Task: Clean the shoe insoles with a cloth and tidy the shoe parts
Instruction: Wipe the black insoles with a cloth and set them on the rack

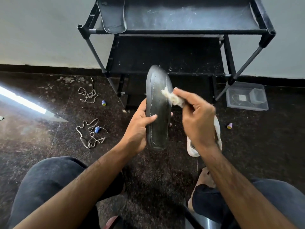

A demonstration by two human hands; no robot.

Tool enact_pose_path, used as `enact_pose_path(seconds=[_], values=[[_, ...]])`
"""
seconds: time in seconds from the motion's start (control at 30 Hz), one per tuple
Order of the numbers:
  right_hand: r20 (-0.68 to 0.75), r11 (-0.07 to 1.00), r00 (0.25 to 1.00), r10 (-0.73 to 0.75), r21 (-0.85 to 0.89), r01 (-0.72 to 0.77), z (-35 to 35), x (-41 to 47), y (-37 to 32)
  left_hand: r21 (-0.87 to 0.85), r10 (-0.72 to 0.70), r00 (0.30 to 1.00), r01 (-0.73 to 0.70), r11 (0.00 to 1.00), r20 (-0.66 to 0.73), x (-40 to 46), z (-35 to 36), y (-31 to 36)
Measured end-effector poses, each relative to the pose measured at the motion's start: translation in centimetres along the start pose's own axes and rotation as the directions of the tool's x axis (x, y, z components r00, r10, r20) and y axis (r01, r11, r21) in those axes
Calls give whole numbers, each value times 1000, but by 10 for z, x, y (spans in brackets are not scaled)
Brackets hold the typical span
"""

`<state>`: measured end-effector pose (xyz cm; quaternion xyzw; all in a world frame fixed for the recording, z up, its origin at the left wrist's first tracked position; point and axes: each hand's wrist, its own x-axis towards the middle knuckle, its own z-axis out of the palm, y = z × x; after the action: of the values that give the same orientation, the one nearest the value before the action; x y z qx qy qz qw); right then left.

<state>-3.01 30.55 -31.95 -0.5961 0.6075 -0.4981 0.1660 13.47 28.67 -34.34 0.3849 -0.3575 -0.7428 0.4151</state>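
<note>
Insole: dark, upright, centre, held mid-air; left hand fingers wrapped round its edges. Right hand fingers pinching cloth at insole's right edge. Rec: long heel-to-toe strokes, steady grip w/ left.

A home, by every sign: likely an entry or spare corner of a room. Plain pale wall meeting a dark speckled stone floor along a black skirting strip. Against the wall, a black tube-and-fabric shoe rack, a dark insole draped over the edge of its top shelf. Scattered over the floor: loose laces, small coloured caps, a clear plastic box, crumbs of dust and grit near the wall. Household clutter, nothing commercial or industrial about it.
</note>
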Motion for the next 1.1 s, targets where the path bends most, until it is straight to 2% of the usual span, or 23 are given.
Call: enact_pose_path(seconds=[0.03,0.1,0.13,0.17,0.23,0.3,0.37,0.43,0.5,0.6,0.7,0.8,0.87,0.97,1.1], values=[[82,995,994,-74,-62,79,3,-5,0,-18,3,1000,-3,1000,0,0,2,0],[276,954,935,-223,-137,268,10,-18,-1,-52,6,1000,-7,999,-20,1,-1,0],[330,956,917,-223,-109,271,11,-22,-2,-66,-3,999,1,998,-32,2,-4,0],[345,982,927,-149,-55,178,11,-23,-3,-76,-14,999,11,997,-46,3,-7,0],[299,980,947,121,117,-162,8,-16,-4,-85,-32,998,27,996,-59,2,-11,-1],[259,832,891,372,332,-444,5,-5,1,-112,-59,997,52,992,-59,0,-12,-3],[314,606,787,531,509,-612,3,3,4,-133,-86,995,78,988,-55,-4,-9,-3],[404,400,687,604,592,-700,5,4,0,-116,-100,994,95,989,-33,-7,-5,-2],[466,293,625,626,603,-742,8,1,-8,-105,-115,993,114,988,-4,-11,2,1],[524,168,581,622,636,-753,3,4,-26,-141,-150,989,147,979,-10,-18,7,12],[588,62,590,553,678,-732,-12,14,-43,-75,-122,993,121,990,-2,-22,5,26],[619,58,609,497,676,-734,-25,34,-65,67,-11,999,14,998,-41,-18,11,46],[606,102,628,489,675,-731,-31,53,-84,76,69,996,-64,995,-58,-10,14,63],[558,228,675,482,664,-712,-39,84,-111,197,197,978,-180,964,-66,3,21,103],[491,372,732,473,642,-671,-38,134,-129,336,282,956,-241,911,-80,28,28,169]])
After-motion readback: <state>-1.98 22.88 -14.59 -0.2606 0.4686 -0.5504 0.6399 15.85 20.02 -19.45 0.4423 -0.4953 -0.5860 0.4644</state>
